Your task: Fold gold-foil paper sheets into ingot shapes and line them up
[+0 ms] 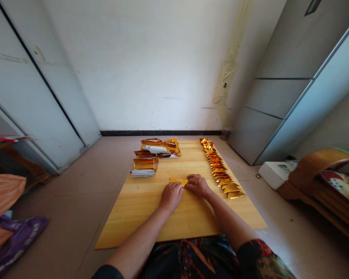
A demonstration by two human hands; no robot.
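On the wooden board, a flat gold foil piece (pixel 178 180) lies between my two hands. My left hand (pixel 172 192) is closed at its near edge, fingers curled over it. My right hand (pixel 197 186) grips its right end, fingertips bent down close to the left ones. A row of folded gold foil pieces (pixel 222 170) runs along the board's right side, a little beyond my right hand. At the far left of the board lie stacks of flat gold and white sheets (pixel 145 164); another bundle (pixel 170 145) sits behind them.
The wooden board (pixel 128 221) stands in front of a white wall. A grey fridge (pixel 267 85) is at the right, near a white box (pixel 275 172) and a wooden seat (pixel 317 186). A purple bag (pixel 23 236) lies on the floor at left.
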